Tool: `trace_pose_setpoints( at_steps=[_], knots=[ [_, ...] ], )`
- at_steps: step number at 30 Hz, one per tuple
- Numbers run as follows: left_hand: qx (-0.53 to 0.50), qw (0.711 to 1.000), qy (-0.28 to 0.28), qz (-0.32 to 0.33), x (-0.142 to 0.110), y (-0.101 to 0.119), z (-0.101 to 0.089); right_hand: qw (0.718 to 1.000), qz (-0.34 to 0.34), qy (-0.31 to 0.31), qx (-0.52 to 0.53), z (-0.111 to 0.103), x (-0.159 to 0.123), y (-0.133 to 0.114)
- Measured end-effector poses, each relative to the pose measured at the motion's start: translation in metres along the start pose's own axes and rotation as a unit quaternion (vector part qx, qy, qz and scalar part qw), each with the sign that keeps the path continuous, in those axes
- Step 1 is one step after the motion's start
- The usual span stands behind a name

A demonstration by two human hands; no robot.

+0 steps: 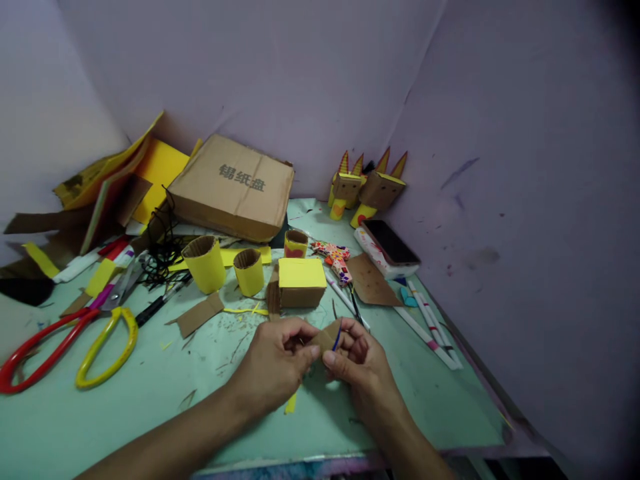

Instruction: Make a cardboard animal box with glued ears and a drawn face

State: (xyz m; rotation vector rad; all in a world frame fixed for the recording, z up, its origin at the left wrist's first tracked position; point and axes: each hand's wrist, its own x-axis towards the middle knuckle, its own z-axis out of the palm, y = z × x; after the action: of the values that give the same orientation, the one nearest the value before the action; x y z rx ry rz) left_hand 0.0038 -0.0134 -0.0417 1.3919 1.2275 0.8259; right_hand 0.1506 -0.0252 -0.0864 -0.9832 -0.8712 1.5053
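Observation:
Between my two hands is a small piece of brown cardboard (327,337) with a dark blue line along its right edge. My left hand (280,360) pinches its left side between thumb and fingers. The thumb and fingers of my right hand (360,357) close on its right side. Just beyond my hands stands a small cardboard box (302,298) with a yellow top. Left of this box are two yellow-covered cardboard tubes, a larger tube (207,267) and a smaller tube (249,273). Under my left hand lies a yellow paper strip (291,403).
Large scissors (107,310) with red and yellow handles lie at left, near tangled black cord (163,250). Behind are a big cardboard box (233,190) and stacked cardboard sheets. A glue gun (337,259), phone (391,241), markers (435,323) and horned cardboard figures (383,190) occupy the right side.

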Motion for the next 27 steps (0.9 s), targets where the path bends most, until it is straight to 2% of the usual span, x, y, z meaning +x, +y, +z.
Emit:
trace_pose_setpoints(
  at_steps=[3, 11, 14, 17, 20, 24, 27],
  knots=[
    [0.042, 0.999, 0.002, 0.028, -0.001, -0.001, -0.001, 0.999, -0.007, -0.034, -0.039, 0.0, -0.001, -0.002],
    [0.124, 0.99, 0.036, 0.062, -0.002, 0.005, -0.012, 0.994, -0.045, -0.021, -0.094, -0.003, -0.004, 0.0],
    [0.119, 0.99, 0.023, 0.07, -0.001, 0.014, -0.021, 0.995, -0.042, -0.029, -0.086, -0.003, -0.004, -0.001],
    [0.083, 0.995, 0.018, 0.051, -0.001, 0.021, -0.026, 0.995, -0.055, -0.014, -0.087, -0.003, -0.004, -0.002],
    [0.098, 0.995, 0.015, 0.032, -0.001, 0.02, -0.022, 0.992, -0.057, -0.009, -0.113, -0.001, -0.005, -0.003],
    [0.117, 0.992, -0.01, 0.043, -0.002, 0.012, -0.011, 0.99, -0.039, 0.009, -0.135, 0.001, -0.006, 0.0],
    [0.11, 0.992, -0.02, 0.057, -0.001, 0.01, -0.011, 0.991, -0.037, 0.04, -0.122, 0.004, -0.005, -0.001]
  ],
)
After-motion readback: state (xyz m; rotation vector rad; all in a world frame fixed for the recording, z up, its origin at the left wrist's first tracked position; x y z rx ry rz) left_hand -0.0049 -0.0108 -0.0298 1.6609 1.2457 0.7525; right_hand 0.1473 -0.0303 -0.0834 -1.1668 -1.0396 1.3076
